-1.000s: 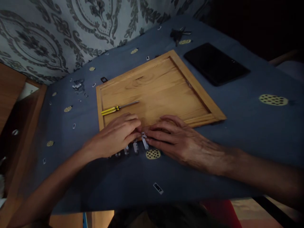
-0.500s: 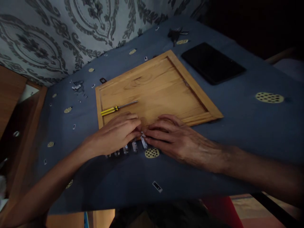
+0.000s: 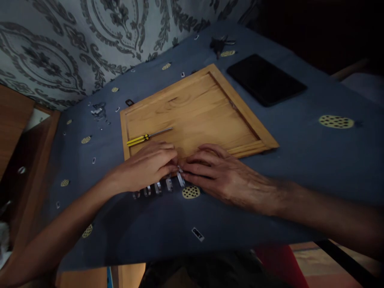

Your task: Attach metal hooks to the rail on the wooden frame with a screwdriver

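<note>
A framed wooden board (image 3: 192, 112) lies on the table, with several shiny metal hooks (image 3: 157, 188) in a row along its near edge. Both of my hands meet at that edge, around the rightmost metal hook (image 3: 180, 179). My left hand (image 3: 150, 165) is closed, thumb and fingers pinched at the hook's upper end; what lies between the fingertips is hidden. From the other side, my right hand (image 3: 220, 174) has its fingers bent together, with the tips pressed to the same hook. A screwdriver (image 3: 144, 138) with a yellow and black handle rests on the board beyond my left hand.
A black tablet (image 3: 267, 80) lies right of the board, with a bunch of keys (image 3: 220, 45) behind it. Small metal pieces (image 3: 99, 112) sit in a loose pile at left. A blue patterned cloth (image 3: 144, 232) covers the table, and a patterned wall (image 3: 111, 36) rises behind.
The view has shifted very slightly. Both hands keep their place at the rightmost hook, and nothing else has visibly moved.
</note>
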Demonstrator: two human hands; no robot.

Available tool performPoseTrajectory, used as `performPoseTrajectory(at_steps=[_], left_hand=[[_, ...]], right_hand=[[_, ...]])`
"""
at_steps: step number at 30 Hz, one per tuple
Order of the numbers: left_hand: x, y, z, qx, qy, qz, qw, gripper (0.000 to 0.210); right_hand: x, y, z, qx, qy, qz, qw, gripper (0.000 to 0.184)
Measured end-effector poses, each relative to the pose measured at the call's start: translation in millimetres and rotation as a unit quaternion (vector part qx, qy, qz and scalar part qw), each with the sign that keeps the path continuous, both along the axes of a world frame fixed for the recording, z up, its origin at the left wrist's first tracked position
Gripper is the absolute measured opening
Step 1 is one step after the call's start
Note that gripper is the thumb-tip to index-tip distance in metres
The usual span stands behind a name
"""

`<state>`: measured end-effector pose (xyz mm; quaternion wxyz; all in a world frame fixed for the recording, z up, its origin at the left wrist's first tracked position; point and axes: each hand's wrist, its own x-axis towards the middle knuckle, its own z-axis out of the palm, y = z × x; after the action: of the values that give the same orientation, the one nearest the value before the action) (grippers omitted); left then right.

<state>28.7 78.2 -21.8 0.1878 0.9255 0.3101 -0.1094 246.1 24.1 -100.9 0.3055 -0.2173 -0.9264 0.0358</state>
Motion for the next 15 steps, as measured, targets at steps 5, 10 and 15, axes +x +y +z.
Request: performPoseTrajectory(at_steps=[5, 10, 15], left_hand=[[-0.2, 2.0, 1.1, -0.017, -0.004, -0.007, 1.0, 0.013], [1.0, 2.7, 1.5, -0.016, 0.0, -0.008, 1.0, 0.013], [6.1, 3.0, 5.6, -0.021, 0.026, -0.006, 0.999, 0.013]], right_hand=[[0.5, -0.2, 0.6, 0.0, -0.009, -0.002, 1.0, 0.024], [0.1, 0.0, -0.8, -0.004, -0.006, 0.0, 1.0, 0.024], [0.4, 0.1, -0.3, -0.008, -0.014, -0.002, 1.0, 0.025]])
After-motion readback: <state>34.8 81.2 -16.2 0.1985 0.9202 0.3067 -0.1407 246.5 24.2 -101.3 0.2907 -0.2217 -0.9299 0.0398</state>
